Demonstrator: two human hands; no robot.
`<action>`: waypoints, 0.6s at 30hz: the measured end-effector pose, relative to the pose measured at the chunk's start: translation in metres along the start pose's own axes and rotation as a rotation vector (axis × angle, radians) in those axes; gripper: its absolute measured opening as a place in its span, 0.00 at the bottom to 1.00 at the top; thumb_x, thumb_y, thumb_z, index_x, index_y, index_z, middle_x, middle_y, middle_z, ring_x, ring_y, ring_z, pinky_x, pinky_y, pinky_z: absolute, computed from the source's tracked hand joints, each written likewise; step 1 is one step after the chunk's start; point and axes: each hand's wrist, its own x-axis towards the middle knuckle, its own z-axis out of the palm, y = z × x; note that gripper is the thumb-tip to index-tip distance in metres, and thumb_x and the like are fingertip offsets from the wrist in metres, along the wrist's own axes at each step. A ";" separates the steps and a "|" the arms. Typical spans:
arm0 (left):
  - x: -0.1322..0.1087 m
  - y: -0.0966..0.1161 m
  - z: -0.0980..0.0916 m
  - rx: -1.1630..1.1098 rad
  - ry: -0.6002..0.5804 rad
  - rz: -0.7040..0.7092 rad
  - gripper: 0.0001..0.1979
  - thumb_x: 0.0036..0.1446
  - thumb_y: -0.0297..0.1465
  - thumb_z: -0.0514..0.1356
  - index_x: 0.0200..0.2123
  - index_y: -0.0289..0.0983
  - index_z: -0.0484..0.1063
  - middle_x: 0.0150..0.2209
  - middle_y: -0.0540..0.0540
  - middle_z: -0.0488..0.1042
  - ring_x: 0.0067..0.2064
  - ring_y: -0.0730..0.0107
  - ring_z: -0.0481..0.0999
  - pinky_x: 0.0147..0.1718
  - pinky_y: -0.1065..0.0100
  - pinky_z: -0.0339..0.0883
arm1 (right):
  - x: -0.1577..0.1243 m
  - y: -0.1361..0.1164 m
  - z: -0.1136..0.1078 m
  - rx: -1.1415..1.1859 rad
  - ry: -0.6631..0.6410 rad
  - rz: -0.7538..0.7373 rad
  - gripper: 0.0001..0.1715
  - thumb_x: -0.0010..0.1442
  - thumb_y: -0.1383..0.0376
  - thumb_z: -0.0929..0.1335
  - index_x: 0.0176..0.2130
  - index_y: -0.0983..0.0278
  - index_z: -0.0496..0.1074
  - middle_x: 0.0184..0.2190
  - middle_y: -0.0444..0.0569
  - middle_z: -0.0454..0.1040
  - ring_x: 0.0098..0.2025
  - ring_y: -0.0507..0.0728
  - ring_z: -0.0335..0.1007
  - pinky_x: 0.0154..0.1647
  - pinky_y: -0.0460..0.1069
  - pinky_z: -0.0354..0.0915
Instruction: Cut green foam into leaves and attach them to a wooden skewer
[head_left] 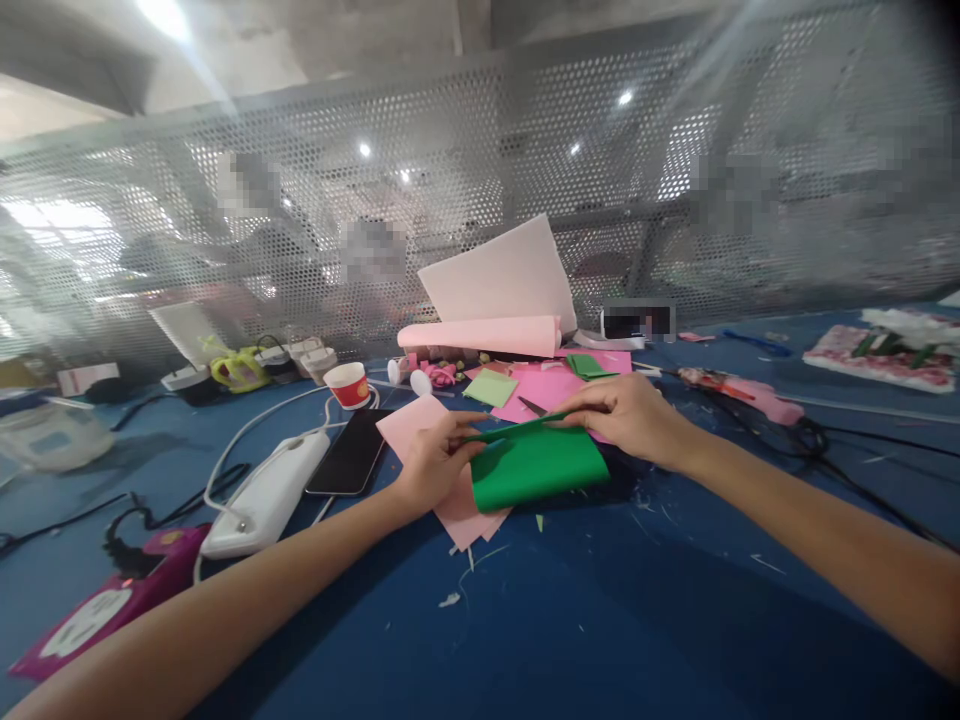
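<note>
A green sheet (pixel 540 465), folded over on itself, is held between my two hands above the blue table. My left hand (pixel 435 455) pinches its left end, thumb in front and fingers behind. At the upper right edge, my right hand (pixel 619 415) grips the same sheet with thumb and fingers pressed together. Pale pink paper (pixel 469 510) lies under the green sheet and my left hand. Just behind the sheet, a dark pointed blade tip (pixel 532 406) shows on bright pink paper (pixel 551 385); the rest of that tool is hidden.
Left of my hands lie a black phone (pixel 351 452), a white power strip (pixel 266 495) with cables, and a red paper cup (pixel 347 385). Behind stand a pink roll (pixel 480 335) and a perforated metal screen (pixel 495 170). A pink glue gun (pixel 750 395) lies at right.
</note>
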 end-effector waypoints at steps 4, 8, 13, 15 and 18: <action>0.000 0.000 0.002 -0.074 0.016 -0.047 0.15 0.53 0.28 0.60 0.45 0.35 0.68 0.28 0.49 0.77 0.29 0.72 0.78 0.27 0.74 0.73 | -0.001 0.004 0.001 0.027 0.010 0.052 0.10 0.53 0.61 0.69 0.31 0.60 0.81 0.27 0.49 0.80 0.27 0.56 0.72 0.25 0.50 0.65; 0.001 0.002 0.001 -0.044 0.006 -0.033 0.12 0.54 0.29 0.60 0.43 0.36 0.71 0.30 0.47 0.78 0.31 0.71 0.79 0.29 0.72 0.74 | 0.000 0.009 0.004 0.103 0.007 0.128 0.10 0.50 0.59 0.71 0.31 0.60 0.82 0.27 0.49 0.80 0.28 0.57 0.74 0.27 0.51 0.68; 0.002 0.004 -0.003 0.127 0.007 0.071 0.10 0.56 0.28 0.58 0.40 0.37 0.76 0.33 0.46 0.80 0.31 0.72 0.79 0.29 0.73 0.74 | 0.001 0.009 0.003 0.135 -0.015 0.164 0.09 0.48 0.58 0.74 0.30 0.60 0.81 0.27 0.49 0.80 0.30 0.58 0.75 0.31 0.51 0.70; 0.002 0.005 -0.004 0.165 0.001 0.108 0.10 0.56 0.27 0.58 0.39 0.38 0.78 0.33 0.46 0.81 0.30 0.72 0.79 0.29 0.73 0.73 | 0.001 0.008 0.003 0.132 -0.033 0.164 0.08 0.49 0.59 0.73 0.30 0.60 0.81 0.27 0.49 0.80 0.30 0.57 0.75 0.30 0.51 0.70; 0.004 0.007 -0.005 0.162 0.001 0.130 0.10 0.56 0.26 0.59 0.39 0.38 0.79 0.32 0.46 0.81 0.30 0.72 0.79 0.28 0.73 0.73 | 0.001 0.007 0.001 0.092 -0.068 0.151 0.08 0.50 0.61 0.73 0.31 0.61 0.81 0.25 0.49 0.80 0.27 0.56 0.74 0.26 0.50 0.68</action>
